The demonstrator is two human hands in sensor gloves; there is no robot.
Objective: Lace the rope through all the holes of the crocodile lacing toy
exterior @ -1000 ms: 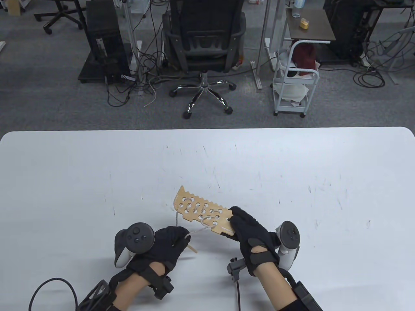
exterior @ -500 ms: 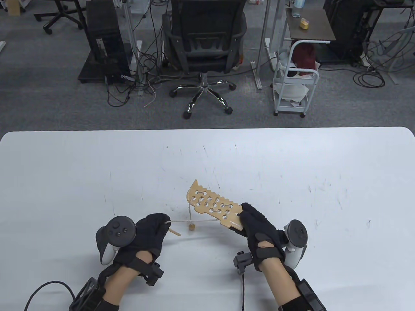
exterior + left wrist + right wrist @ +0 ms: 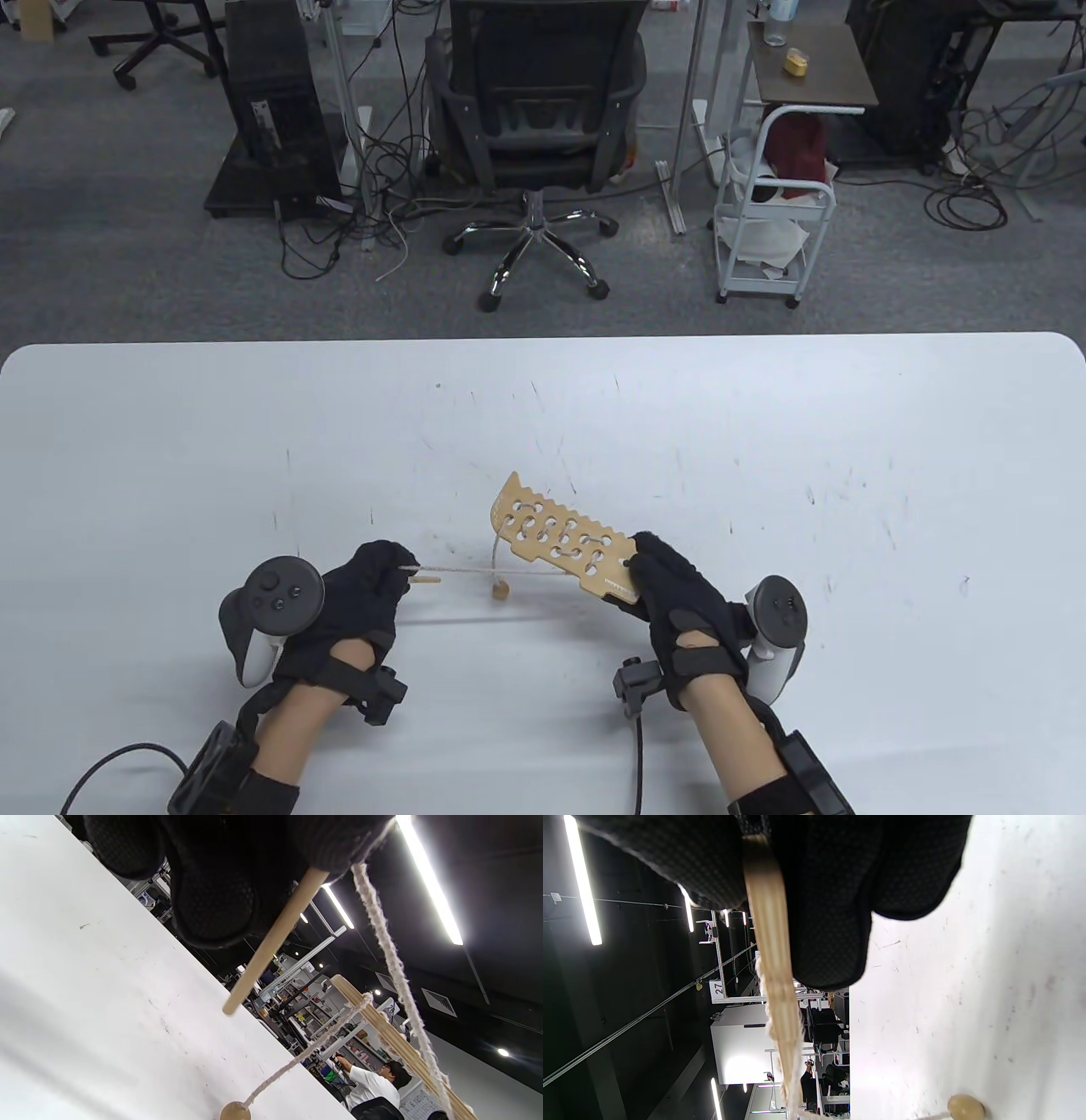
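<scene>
Crocodile toy (image 3: 562,548) gripped (tail end), right hand (image 3: 679,598)

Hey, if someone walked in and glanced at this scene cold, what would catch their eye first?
Probably the wooden crocodile lacing board, held off the table near its front middle by the right hand at one end. From it a pale rope runs taut to the left hand, which pinches it beside a wooden needle; a wooden bead hangs below.

1. The taut rope (image 3: 484,571) stretches between the left hand (image 3: 361,594) and the crocodile board (image 3: 564,550), barring the gap between both hands.
2. A wooden bead (image 3: 501,589) lies on the table (image 3: 764,424) just near of the rope.
3. Far, left and right of the hands, the table lies open.
</scene>
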